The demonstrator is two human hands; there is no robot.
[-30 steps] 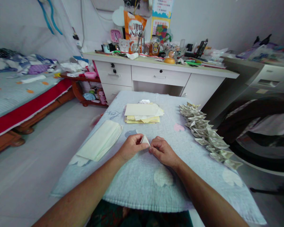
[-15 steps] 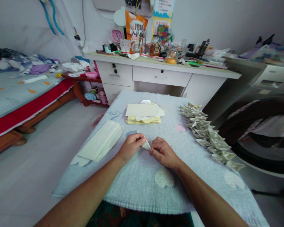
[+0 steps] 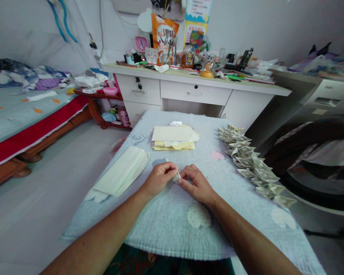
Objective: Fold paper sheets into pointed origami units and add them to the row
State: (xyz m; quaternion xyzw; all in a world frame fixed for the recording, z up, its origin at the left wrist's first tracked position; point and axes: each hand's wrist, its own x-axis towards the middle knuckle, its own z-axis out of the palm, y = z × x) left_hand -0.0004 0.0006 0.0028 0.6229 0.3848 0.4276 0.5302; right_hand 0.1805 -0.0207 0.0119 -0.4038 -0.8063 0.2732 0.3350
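Between my two hands is a small folded piece of paper (image 3: 176, 178), partly hidden by the fingers. My left hand (image 3: 161, 177) pinches its upper left side between thumb and fingers. From the other side, my right hand (image 3: 195, 183) grips its right edge with thumb and forefinger, the other fingers curled in. Left of my hands lies a stack of pale green paper sheets (image 3: 122, 170). Beyond them sits a pile of cream and yellow paper (image 3: 173, 134). Along the right side runs a row of pointed folded paper pieces (image 3: 250, 162), nested together.
A light blue cloth (image 3: 160, 229) covers the table under my hands. Behind it stands a white desk (image 3: 195, 88) loaded with a jar, an orange bag and small items. A washing machine (image 3: 323, 91) is at the right, a bed (image 3: 31, 110) at the left.
My hands have come slightly closer together, and less of the folded paper shows between them. The paper stacks and the row of folded pieces stay where they were.
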